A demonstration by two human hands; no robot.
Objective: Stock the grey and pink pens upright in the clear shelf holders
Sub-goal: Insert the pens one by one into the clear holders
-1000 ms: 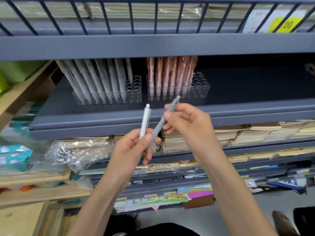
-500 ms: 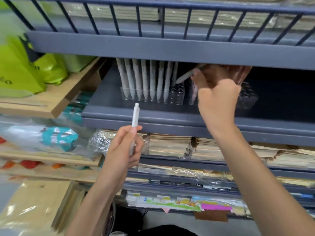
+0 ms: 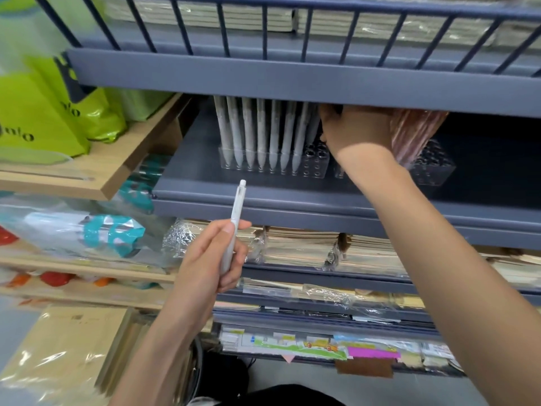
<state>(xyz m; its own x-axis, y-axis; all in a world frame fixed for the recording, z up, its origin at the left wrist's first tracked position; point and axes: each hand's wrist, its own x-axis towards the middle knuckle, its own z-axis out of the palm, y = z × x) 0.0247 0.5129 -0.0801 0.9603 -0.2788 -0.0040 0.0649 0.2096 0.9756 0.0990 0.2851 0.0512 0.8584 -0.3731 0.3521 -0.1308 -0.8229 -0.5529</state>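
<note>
Several grey pens (image 3: 260,133) stand upright in the left clear holder (image 3: 314,167) on the grey shelf (image 3: 292,206); the holder's right-hand holes show empty. Wrapped pink pens (image 3: 412,133) stand in the right clear holder (image 3: 433,168). My right hand (image 3: 354,130) reaches under the upper shelf between the two holders. It holds a grey pen (image 3: 314,127) at the right end of the grey row, and its fingertips are mostly hidden. My left hand (image 3: 205,259) is lower, in front of the shelf edge, gripping another pale grey pen (image 3: 237,206) upright.
The upper shelf's front lip (image 3: 292,83) hangs low over the pen tops. Green bags (image 3: 44,118) sit on a wooden shelf (image 3: 111,171) at the left. Stacks of wrapped notebooks (image 3: 307,247) fill the shelves below.
My right hand took its grey pen from beside my left hand up into the shelf, to the grey holder's right end. The view shifted left and closer. My left hand kept its pen.
</note>
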